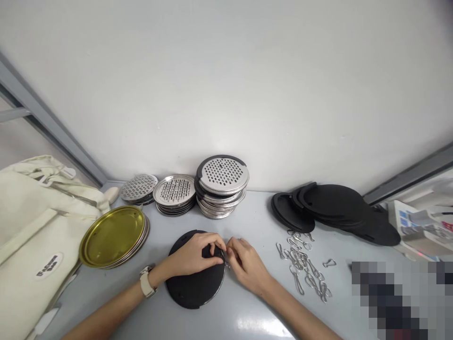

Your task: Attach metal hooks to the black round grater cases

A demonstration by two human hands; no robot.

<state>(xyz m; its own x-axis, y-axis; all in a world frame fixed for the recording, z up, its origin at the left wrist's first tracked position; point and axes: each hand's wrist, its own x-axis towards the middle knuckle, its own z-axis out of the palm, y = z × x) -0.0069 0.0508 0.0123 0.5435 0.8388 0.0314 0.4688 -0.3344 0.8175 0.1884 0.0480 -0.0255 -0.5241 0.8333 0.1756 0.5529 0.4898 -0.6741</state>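
Right hand (246, 264) in a narrow pinch, fingertips (229, 252) closed on a small wire clip (223, 259) at the rim of a black disc (194, 288). Left hand (191, 257) laid over the disc, fingers (214, 245) curled toward the same spot; whether those fingers grip the disc or the clip, impossible to tell. Wristwatch (146, 281) with a pale strap on the left wrist. Disc flat on a pale gray table (244, 307), a thin metal edge showing along its lower right side.

Just right of the hands, a loose heap of wire clips (300, 267), one lone clip (329, 263) a little apart. Beyond it, black rings (332, 208) overlapping in a slumped row. Straight ahead against the wall (226, 85), three stacks of round steel graters (221, 186) — the tallest on the right of the three. To the left, a pile of gold-colored tin lids (112, 236), touching a cream canvas bag (38, 226).
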